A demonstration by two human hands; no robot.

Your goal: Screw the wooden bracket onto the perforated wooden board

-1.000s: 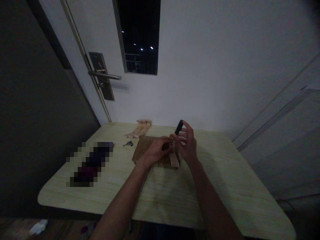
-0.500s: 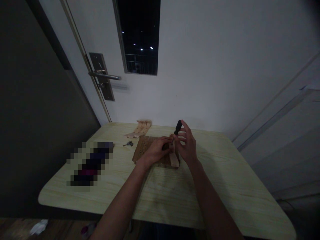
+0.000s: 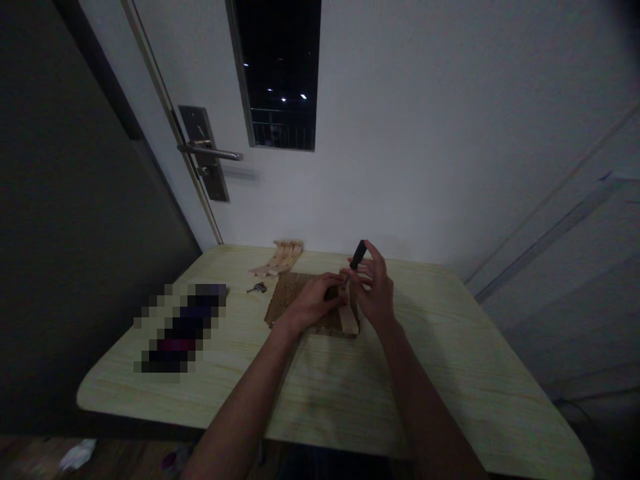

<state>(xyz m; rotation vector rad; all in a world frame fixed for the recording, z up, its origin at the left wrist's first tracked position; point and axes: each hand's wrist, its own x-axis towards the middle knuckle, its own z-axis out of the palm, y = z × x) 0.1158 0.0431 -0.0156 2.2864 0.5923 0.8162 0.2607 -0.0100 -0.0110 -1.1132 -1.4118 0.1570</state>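
My right hand (image 3: 374, 291) pinches a small screwdriver with a black handle (image 3: 358, 254), held nearly upright with its tip down at a pale wooden strip (image 3: 348, 319). That strip stands on a brown wooden board (image 3: 289, 297) with rows of small holes, lying on the light wooden table (image 3: 450, 373). My left hand (image 3: 313, 301) rests on the board with its fingers closed against the strip, steadying it right beside the screwdriver's tip.
A bundle of pale wooden pieces (image 3: 279, 258) lies at the table's far edge, with a small dark metal part (image 3: 257, 288) near it. A blurred dark object (image 3: 181, 327) sits at the left. A white door with a lever handle (image 3: 210, 152) stands behind.
The screwdriver handle has turned and tilted slightly between my right fingers. Both hands stay in the same spot on the board.
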